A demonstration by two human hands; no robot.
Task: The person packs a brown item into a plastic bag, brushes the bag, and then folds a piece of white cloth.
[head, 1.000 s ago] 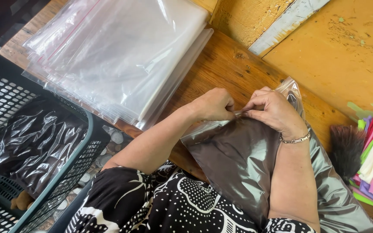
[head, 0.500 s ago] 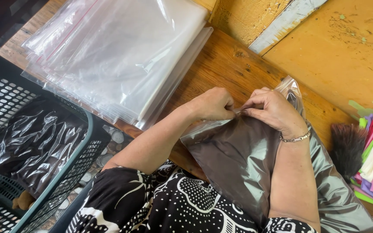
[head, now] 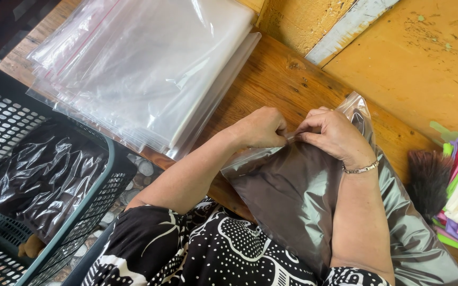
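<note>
L hand [head: 260,127] + R hand [head: 332,135] both pinched on top seam of bag [head: 292,196] w/ dark cloth, near table [head: 271,79] front edge.

Left hand [head: 261,128], right hand [head: 332,135]: pinched grips.

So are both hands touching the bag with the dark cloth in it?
Touching. The head view shows the left hand and right hand pinching the top edge of the clear bag between their fingertips.

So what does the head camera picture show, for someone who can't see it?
Both hands, left hand and right hand, pinch the top edge of a clear bag holding dark cloth, on a wooden table beside a stack of empty clear bags.
</note>
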